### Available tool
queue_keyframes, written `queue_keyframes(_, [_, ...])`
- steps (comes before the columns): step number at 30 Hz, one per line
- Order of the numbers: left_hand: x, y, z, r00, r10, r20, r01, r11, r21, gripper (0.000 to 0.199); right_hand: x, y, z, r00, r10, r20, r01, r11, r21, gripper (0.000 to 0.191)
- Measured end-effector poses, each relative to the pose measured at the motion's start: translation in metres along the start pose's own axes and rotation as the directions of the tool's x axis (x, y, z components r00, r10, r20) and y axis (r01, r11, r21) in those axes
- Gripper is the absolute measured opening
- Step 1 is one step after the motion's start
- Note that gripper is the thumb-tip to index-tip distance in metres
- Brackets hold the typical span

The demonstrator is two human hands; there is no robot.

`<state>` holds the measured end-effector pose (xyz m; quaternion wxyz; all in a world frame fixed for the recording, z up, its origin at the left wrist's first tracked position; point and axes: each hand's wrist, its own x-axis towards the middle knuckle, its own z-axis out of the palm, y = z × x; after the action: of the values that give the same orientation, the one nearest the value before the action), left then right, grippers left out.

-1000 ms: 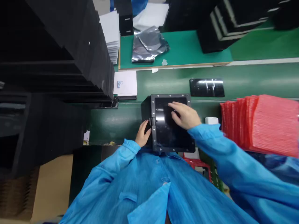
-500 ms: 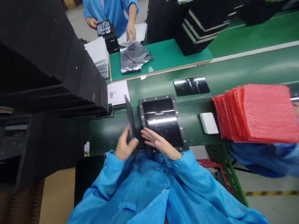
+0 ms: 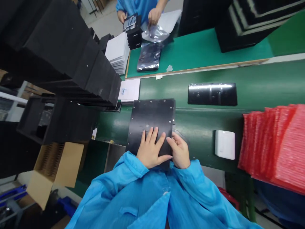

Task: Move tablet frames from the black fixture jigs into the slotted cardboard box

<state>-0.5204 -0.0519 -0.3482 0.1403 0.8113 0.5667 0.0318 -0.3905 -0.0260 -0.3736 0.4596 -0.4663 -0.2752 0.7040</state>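
Observation:
A flat black hinged fixture (image 3: pixel 152 113) dotted with small light round spots lies closed on the green work surface in front of me. My left hand (image 3: pixel 151 148) rests flat on its lid, fingers spread. At the right edge of the fixture, my right hand (image 3: pixel 179 149) pinches with thumb and fingers. A faint dark, thin shape shows beside those fingers, and I cannot make out what it is. The glossy black screen panel seen earlier in the fixture is hidden under the lid.
A glossy black panel (image 3: pixel 212 94) lies farther back. On the right are a white box-shaped object (image 3: pixel 224 144) and stacked red bubble bags (image 3: pixel 274 143). Tall black trays (image 3: pixel 78 54) rise at left, near an open carton (image 3: pixel 66 162). Across the table, a co-worker's hand (image 3: pixel 154 16) touches clear film.
The black lid, upright in my left hand before, now lies down over the screen panel. My left hand has flattened onto it; my right hand has moved to its right edge and closed.

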Motion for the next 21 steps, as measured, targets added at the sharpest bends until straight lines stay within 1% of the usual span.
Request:
queue_keyframes(4, [0.013, 0.013, 0.009, 0.999, -0.015, -0.033, 0.014, 0.999, -0.051, 0.084, 0.002, -0.012, -0.022, 0.998, -0.022, 0.051, 0.027, 0.995, -0.095, 0.048])
queue_keyframes(5, [0.015, 0.014, 0.013, 0.999, -0.029, -0.034, 0.027, 0.998, -0.062, 0.083, 0.001, -0.017, -0.028, 0.999, -0.038, 0.038, 0.042, 0.991, -0.127, 0.045])
queue_keyframes(6, [0.015, 0.015, 0.016, 0.999, -0.040, -0.030, 0.038, 0.997, -0.070, 0.082, -0.001, -0.022, -0.035, 0.997, -0.077, -0.008, 0.075, 0.985, -0.157, 0.041])
queue_keyframes(7, [0.014, 0.016, 0.018, 0.999, -0.044, -0.021, 0.042, 0.996, -0.079, 0.081, -0.004, -0.028, -0.042, 0.986, -0.145, -0.085, 0.127, 0.975, -0.184, 0.036])
queue_keyframes(8, [0.011, 0.016, 0.019, 0.999, -0.038, -0.009, 0.037, 0.995, -0.090, 0.081, -0.007, -0.034, -0.050, 0.956, -0.232, -0.179, 0.194, 0.959, -0.207, 0.031])
queue_keyframes(10, [0.002, 0.010, 0.015, 1.000, -0.023, 0.002, 0.023, 0.992, -0.120, 0.081, -0.013, -0.047, -0.065, 0.845, -0.399, -0.357, 0.331, 0.913, -0.238, 0.023])
queue_keyframes(11, [-0.002, 0.002, 0.009, 1.000, -0.026, -0.007, 0.025, 0.989, -0.143, 0.081, -0.015, -0.052, -0.073, 0.792, -0.445, -0.419, 0.374, 0.895, -0.244, 0.020])
queue_keyframes(12, [-0.003, -0.010, 0.002, 0.999, -0.045, -0.028, 0.039, 0.984, -0.173, 0.080, -0.016, -0.055, -0.079, 0.757, -0.462, -0.461, 0.393, 0.887, -0.244, 0.018])
queue_keyframes(13, [-0.001, -0.027, -0.008, 0.995, -0.081, -0.062, 0.066, 0.975, -0.212, 0.080, -0.016, -0.055, -0.085, 0.745, -0.455, -0.488, 0.385, 0.890, -0.243, 0.016])
queue_keyframes(14, [0.006, -0.048, -0.017, 0.986, -0.131, -0.102, 0.099, 0.959, -0.265, 0.079, -0.015, -0.051, -0.090, 0.745, -0.431, -0.509, 0.358, 0.902, -0.240, 0.016])
queue_keyframes(15, [0.018, -0.073, -0.027, 0.972, -0.189, -0.142, 0.132, 0.932, -0.338, 0.078, -0.015, -0.043, -0.094, 0.755, -0.396, -0.523, 0.319, 0.918, -0.235, 0.017])
queue_keyframes(16, [0.036, -0.101, -0.035, 0.954, -0.254, -0.160, 0.164, 0.888, -0.430, 0.075, -0.014, -0.030, -0.096, 0.771, -0.354, -0.529, 0.273, 0.935, -0.228, 0.020])
queue_keyframes(17, [0.059, -0.128, -0.041, 0.937, -0.315, -0.148, 0.193, 0.823, -0.534, 0.070, -0.015, -0.015, -0.098, 0.789, -0.311, -0.530, 0.226, 0.949, -0.220, 0.023])
queue_keyframes(18, [0.087, -0.153, -0.044, 0.926, -0.368, -0.089, 0.231, 0.734, -0.638, 0.062, -0.016, 0.004, -0.098, 0.808, -0.266, -0.526, 0.177, 0.961, -0.213, 0.026])
queue_keyframes(19, [0.116, -0.173, -0.043, 0.912, -0.410, -0.002, 0.288, 0.643, -0.710, 0.052, -0.018, 0.024, -0.096, 0.818, -0.227, -0.528, 0.132, 0.968, -0.212, 0.028])
queue_keyframes(20, [0.144, -0.187, -0.040, 0.894, -0.442, 0.072, 0.342, 0.570, -0.747, 0.044, -0.021, 0.045, -0.092, 0.821, -0.200, -0.535, 0.093, 0.971, -0.220, 0.029])
queue_keyframes(21, [0.170, -0.195, -0.034, 0.877, -0.464, 0.126, 0.387, 0.525, -0.758, 0.039, -0.024, 0.065, -0.085, 0.821, -0.188, -0.539, 0.056, 0.966, -0.251, 0.031])
